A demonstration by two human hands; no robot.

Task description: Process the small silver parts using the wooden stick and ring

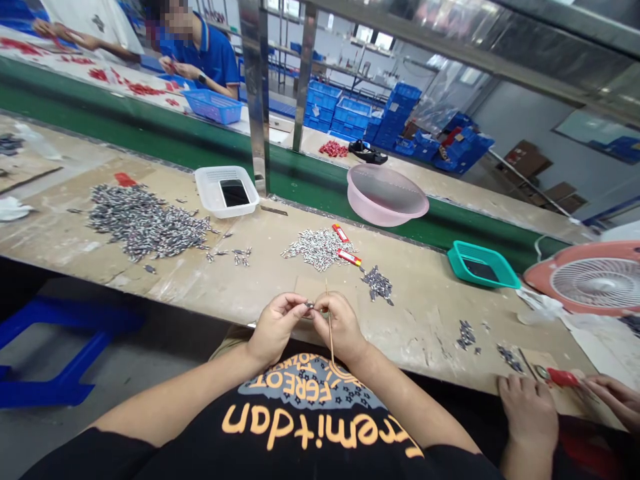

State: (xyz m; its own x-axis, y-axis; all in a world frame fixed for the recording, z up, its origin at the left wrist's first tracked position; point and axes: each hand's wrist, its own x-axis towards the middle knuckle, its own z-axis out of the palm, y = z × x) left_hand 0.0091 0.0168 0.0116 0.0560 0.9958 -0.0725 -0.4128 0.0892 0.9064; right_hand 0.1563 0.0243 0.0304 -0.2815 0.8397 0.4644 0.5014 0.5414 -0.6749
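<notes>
Close to the table's front edge, my left hand (278,326) pinches a small dark-and-silver part (309,305) between thumb and fingertips. My right hand (342,327) meets it from the other side, its fingertips closed on the same part. A thin wooden stick (330,330) also sits in my right hand, standing up past the fingers. Beyond my hands lies a pile of small silvery-white parts (316,249), with two red-and-yellow tubes (349,257) at its right side. A smaller heap of dark grey parts (377,285) is to the right of it.
A large pile of grey parts (145,223) covers the left of the table, beside a white basket (207,193) holding a phone. Behind are a pink basin (380,193) and green basket (483,257). At right, a co-worker's hand (529,410) is near a red-handled tool (563,377) and fan (590,280).
</notes>
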